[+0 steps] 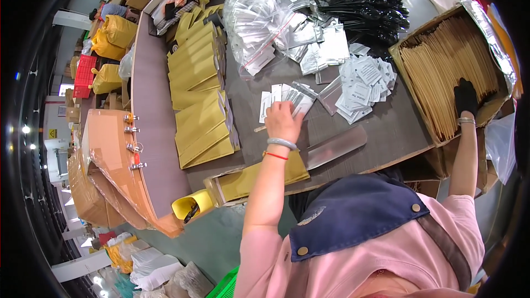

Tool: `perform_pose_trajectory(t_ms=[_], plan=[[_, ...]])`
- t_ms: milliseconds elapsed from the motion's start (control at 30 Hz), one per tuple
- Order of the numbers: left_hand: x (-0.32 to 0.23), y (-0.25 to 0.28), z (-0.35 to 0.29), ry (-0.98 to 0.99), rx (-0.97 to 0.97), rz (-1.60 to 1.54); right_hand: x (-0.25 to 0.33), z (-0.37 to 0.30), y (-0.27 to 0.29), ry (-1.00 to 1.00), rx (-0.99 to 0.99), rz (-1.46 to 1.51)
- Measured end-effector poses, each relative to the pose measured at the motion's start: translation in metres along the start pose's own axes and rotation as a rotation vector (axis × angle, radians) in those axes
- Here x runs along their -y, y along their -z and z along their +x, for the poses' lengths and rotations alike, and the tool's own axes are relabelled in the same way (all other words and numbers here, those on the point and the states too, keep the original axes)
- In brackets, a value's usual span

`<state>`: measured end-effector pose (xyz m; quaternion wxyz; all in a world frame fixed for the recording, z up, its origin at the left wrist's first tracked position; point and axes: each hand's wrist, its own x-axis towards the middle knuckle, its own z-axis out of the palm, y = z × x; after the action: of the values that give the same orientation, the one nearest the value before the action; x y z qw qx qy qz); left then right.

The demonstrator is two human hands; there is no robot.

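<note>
My bare left hand point(284, 121) is at the table's middle, its fingers bent and closed on the near ends of small white packets point(266, 105), which fan out beyond the fingertips. Clear flat sleeves point(302, 98) lie against these packets on the right. My right hand point(466, 98), in a black glove, rests in a cardboard box point(411, 60) against a tight row of brown padded envelopes point(441, 77). The dark glove hides how its fingers are bent. Below my left wrist lies a yellow-brown padded envelope point(243, 183), beside a clear plastic strip point(337, 146).
Overlapping padded envelopes point(201, 127) line the left side. White sachets point(364, 85), silver packets point(331, 44), a clear bag of packets point(251, 22) and black plastic-wrapped items point(359, 3) cover the far side. A yellow container point(192, 205) hangs at the near edge.
</note>
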<state>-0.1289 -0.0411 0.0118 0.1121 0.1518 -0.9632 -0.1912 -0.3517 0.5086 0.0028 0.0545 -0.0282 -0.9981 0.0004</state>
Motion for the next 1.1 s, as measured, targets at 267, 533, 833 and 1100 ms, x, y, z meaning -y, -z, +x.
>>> perform_pose_trajectory(t_ms=[267,533,833,1100], plan=[[-0.009,-0.002,-0.009,0.051,0.013,0.090,0.067,-0.017,0.050,-0.133,0.073,-0.108],[-0.039,0.030,-0.047,0.132,0.315,-0.571,0.026,-0.015,0.015,-0.148,-0.198,0.143],[-0.079,0.008,-0.033,-0.237,0.154,-0.451,0.178,-0.004,0.078,0.407,-0.356,0.635],[-0.108,-0.043,0.012,-0.295,0.108,-0.435,0.250,0.027,0.070,0.471,-0.214,0.427]])
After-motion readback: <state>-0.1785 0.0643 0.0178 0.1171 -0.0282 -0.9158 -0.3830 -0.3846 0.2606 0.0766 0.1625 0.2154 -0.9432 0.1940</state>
